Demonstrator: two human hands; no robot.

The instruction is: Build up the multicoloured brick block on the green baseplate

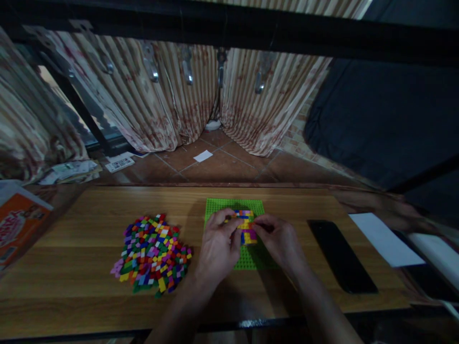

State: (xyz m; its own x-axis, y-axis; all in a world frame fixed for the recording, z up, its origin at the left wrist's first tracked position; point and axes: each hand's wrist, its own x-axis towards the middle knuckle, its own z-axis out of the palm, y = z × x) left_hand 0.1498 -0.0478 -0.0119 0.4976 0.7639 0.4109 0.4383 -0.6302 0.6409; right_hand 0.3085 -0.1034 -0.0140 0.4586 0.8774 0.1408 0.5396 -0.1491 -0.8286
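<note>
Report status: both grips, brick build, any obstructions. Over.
Left grip at left side of brick build, right grip at its right edge. Build over green baseplate, partly hidden by left grip. Loose brick pile left of baseplate, not blocking.

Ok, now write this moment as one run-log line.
left hand: at joined bricks; right hand: at their right edge; beneath: green board; left side: loose brick pile
</note>
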